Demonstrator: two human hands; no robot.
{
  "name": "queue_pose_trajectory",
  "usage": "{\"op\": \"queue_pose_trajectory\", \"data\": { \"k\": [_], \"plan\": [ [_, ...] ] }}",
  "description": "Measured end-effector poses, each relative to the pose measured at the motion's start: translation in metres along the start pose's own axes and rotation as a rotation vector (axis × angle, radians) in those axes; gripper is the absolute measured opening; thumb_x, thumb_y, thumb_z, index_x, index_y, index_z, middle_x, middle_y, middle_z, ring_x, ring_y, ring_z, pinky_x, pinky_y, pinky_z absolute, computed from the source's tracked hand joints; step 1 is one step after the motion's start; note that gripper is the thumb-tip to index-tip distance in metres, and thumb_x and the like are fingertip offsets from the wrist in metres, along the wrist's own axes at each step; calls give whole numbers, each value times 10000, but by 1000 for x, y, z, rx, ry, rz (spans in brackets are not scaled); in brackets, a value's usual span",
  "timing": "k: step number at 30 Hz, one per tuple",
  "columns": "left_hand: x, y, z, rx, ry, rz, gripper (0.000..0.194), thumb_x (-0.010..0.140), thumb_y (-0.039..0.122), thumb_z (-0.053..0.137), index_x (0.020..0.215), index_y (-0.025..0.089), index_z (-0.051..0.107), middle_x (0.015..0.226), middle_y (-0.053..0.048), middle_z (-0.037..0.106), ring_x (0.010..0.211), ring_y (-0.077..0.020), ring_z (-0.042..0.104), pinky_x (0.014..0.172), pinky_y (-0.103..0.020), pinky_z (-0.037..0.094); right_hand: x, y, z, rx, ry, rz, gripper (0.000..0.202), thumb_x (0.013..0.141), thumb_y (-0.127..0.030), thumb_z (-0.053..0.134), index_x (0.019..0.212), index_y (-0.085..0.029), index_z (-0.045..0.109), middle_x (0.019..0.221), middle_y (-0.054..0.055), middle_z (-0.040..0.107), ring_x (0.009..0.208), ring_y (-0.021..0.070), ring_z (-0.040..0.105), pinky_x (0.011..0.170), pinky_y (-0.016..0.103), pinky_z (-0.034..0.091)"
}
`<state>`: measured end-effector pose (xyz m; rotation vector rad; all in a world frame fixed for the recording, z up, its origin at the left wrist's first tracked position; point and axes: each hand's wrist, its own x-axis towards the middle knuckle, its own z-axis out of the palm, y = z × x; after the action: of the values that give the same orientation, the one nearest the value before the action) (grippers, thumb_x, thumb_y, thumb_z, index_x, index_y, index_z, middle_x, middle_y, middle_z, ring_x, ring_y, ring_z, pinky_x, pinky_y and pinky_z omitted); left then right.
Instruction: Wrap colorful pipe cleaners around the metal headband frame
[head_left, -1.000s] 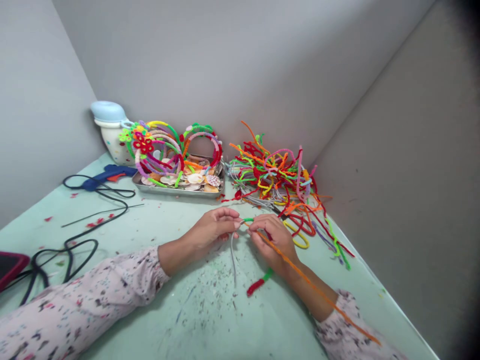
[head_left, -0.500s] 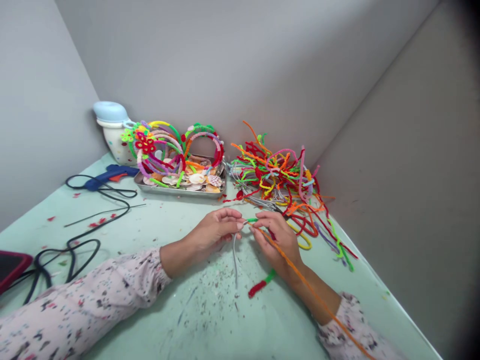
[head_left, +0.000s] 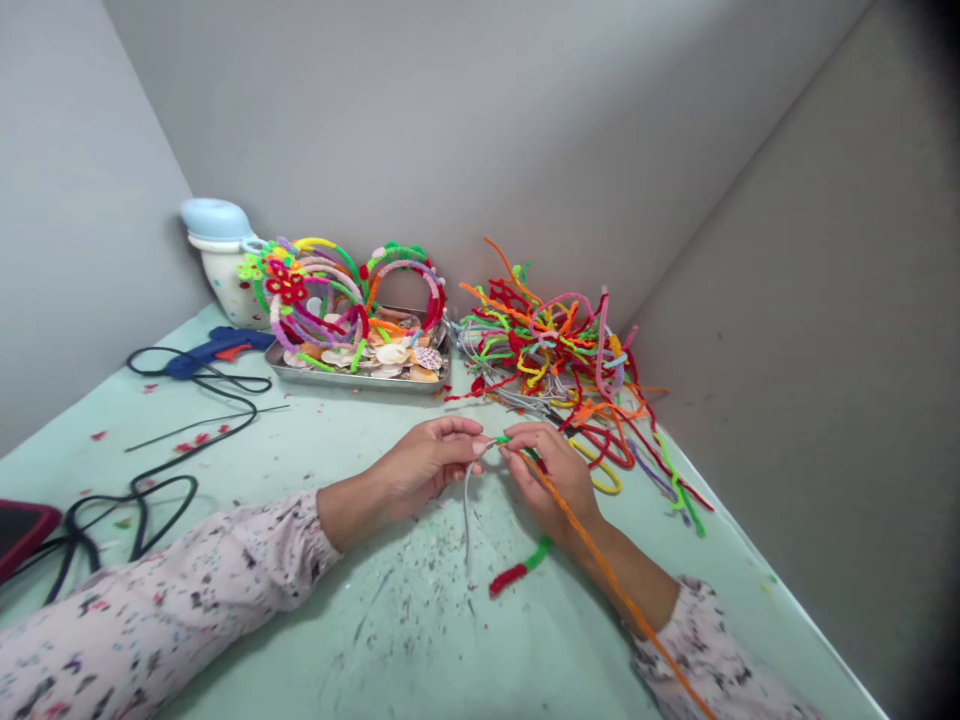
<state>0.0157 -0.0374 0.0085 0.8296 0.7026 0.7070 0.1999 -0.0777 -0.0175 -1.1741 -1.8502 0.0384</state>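
My left hand (head_left: 439, 457) pinches a thin grey cord (head_left: 468, 520), whose loose end hangs down toward the table. Close on its right, my right hand (head_left: 555, 470) is closed on an orange pipe cleaner (head_left: 592, 545) where it meets the cord. The long orange tail runs over my right wrist and forearm to the lower edge of the view. A bit of green fuzz shows between the two sets of fingertips. From below my right hand sticks out a wrapped end, green and then red (head_left: 510, 578); its upper part is hidden behind the hand.
At the back, a metal tray (head_left: 352, 378) holds seashells and colourful wrapped hoops. Right of it lies a tangled heap of pipe cleaners (head_left: 547, 340). A blue glue gun (head_left: 214, 350), its black cord (head_left: 225, 435), a white container (head_left: 232, 285) and a red-edged device (head_left: 30, 535) are at left.
The orange tail has shifted slightly left along my right forearm, and the red-green end has swung a little left. Both hands keep their grip, nearly in place.
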Motion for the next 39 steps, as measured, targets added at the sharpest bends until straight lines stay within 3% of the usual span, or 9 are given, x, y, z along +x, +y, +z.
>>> {"op": "queue_pose_trajectory", "data": {
  "k": [8,29,39],
  "plan": [
    [-1,-1,-2,54,17,-36,305,695,161,740,962,151,595,865,-55,687,560,-50,581,475,-149,384,0,-1,1,-16,5,-5,121,804,-130,555,860,-237,571,927,47,643,880,184,618,771,333,503],
    [-2,-4,-3,102,7,5,296,691,187,731,952,148,597,719,-6,623,538,-52,542,453,-152,338,-3,-3,1,17,-48,-35,146,810,-121,561,911,-226,573,977,58,618,935,183,594,814,338,491],
    [-4,-2,1,169,87,0,324,682,262,742,946,168,579,704,-6,626,516,-57,533,407,-158,243,-1,-3,1,-25,-19,-32,129,818,-147,579,921,-222,566,956,59,618,921,184,596,813,337,491]
  ]
}}
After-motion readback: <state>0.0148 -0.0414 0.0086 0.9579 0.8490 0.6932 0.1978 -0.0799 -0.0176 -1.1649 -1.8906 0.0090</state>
